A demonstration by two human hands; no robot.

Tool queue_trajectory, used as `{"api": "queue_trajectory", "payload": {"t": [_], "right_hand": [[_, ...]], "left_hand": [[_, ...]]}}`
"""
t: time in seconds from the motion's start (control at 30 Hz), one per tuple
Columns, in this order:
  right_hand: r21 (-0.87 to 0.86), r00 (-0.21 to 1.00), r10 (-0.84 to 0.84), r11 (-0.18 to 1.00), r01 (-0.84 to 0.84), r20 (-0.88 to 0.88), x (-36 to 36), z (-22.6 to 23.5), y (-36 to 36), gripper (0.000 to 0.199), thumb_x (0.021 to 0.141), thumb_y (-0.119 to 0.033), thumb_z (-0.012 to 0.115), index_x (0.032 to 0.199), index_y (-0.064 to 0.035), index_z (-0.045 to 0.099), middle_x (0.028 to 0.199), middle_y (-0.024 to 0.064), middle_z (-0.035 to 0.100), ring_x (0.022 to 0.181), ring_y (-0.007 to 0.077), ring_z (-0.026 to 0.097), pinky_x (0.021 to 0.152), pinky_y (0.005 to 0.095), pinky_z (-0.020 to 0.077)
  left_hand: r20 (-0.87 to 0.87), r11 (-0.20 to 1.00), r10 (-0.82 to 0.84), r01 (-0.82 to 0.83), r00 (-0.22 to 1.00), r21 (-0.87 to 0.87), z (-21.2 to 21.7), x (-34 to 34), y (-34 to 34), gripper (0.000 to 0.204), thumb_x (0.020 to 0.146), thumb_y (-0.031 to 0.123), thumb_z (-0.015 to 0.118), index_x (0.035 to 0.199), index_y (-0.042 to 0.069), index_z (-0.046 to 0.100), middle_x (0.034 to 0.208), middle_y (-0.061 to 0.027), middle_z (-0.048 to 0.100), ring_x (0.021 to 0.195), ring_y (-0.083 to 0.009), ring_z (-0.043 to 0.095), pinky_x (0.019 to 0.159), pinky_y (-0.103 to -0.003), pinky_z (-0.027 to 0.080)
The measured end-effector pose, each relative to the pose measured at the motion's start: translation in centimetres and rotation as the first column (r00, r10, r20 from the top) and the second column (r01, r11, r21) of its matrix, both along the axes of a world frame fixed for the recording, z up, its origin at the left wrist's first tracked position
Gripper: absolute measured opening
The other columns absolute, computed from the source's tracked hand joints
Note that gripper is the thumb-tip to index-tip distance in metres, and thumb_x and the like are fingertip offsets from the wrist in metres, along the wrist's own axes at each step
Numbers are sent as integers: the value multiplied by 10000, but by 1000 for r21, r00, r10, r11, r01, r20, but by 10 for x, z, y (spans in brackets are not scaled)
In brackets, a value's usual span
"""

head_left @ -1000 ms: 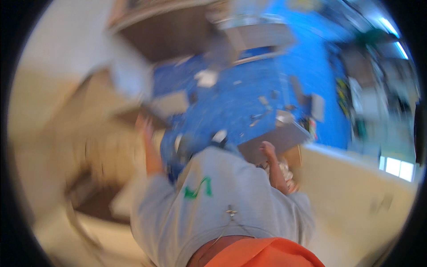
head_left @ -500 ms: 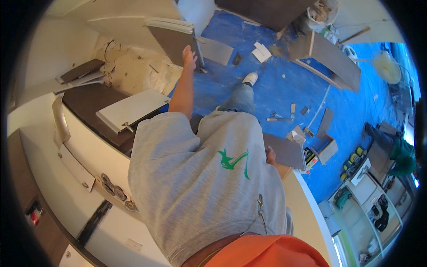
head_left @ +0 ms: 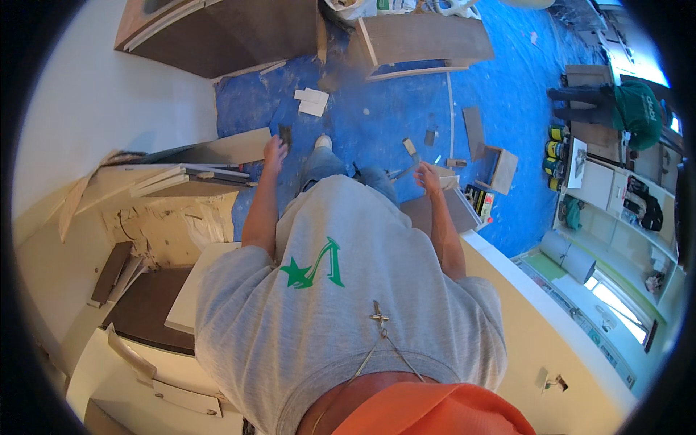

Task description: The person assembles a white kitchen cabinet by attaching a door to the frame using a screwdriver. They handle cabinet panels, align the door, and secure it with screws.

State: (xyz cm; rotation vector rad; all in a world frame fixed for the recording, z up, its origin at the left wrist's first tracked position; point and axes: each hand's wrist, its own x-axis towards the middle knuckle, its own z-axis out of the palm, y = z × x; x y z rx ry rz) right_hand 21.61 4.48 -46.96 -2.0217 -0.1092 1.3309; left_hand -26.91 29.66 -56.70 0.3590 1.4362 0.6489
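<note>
My left hand [head_left: 275, 153] is out in front on the left, with its fingers extended and nothing visible in it. Beside it, a long light-brown board [head_left: 225, 147] slants up from the left wall side. My right hand [head_left: 428, 177] reaches forward on the right with fingers apart, over the blue floor sheet [head_left: 384, 119]. A flat, light-coloured tool [head_left: 410, 147] lies just beyond its fingertips. Below that hand is a grey-brown panel [head_left: 428, 212], close to my right forearm. Any contact between this hand and the small things under it cannot be made out.
A dark cabinet [head_left: 239, 36] stands at the far left, and an open cabinet carcass [head_left: 428, 40] at the back. White sheets [head_left: 312, 101] lie on the floor. Stacked boards [head_left: 170, 180] stick out at the left. A person in green [head_left: 636, 112] bends over at the right.
My view has swung to the right. My left hand has come away from the stacked boards, and my right hand has moved forward from the grey-brown panel's edge.
</note>
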Motion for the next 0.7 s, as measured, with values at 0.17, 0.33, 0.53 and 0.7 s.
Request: {"api": "queue_trajectory", "payload": {"t": [0.17, 0.33, 0.53, 0.7], "right_hand": [[-34, 994, 92, 995, -94, -55, 45, 1, 52, 412, 983, -316, 590, 1346, -121, 571, 1011, 35, 661, 813, 158, 660, 613, 316, 504], [-97, 975, 197, 974, -207, -98, 162, -28, 121, 402, 963, -335, 606, 1306, -126, 593, 1034, 41, 666, 858, 182, 663, 669, 360, 515], [-171, 876, 462, 860, -481, -141, 349, -126, 264, 423, 947, -341, 637, 1284, -92, 586, 1040, 45, 673, 817, 165, 663, 614, 289, 492], [234, 712, 689, 720, -653, -135, 479, -170, 415, 440, 964, -301, 593, 1372, -149, 539, 1171, 46, 677, 959, 185, 682, 731, 335, 526]], "left_hand": [[-108, 924, -343, 356, 933, 139, 41, 133, 92, 485, 997, 416, 573, 1371, 114, 513, 1290, -109, 599, 1182, -255, 604, 990, -422, 462], [-77, 883, -412, 418, 908, 213, 57, 260, 138, 423, 1007, 404, 557, 1317, 115, 564, 1221, -68, 627, 1096, -213, 634, 935, -398, 482], [-176, 967, -220, 238, 960, 94, 18, 371, 105, 404, 1007, 378, 554, 1305, 104, 562, 1184, -65, 635, 1029, -205, 639, 885, -380, 495], [-198, 951, -308, 303, 930, -56, 12, 468, 57, 326, 934, 294, 666, 1162, 61, 673, 1015, -80, 703, 887, -187, 671, 793, -372, 550]]}}
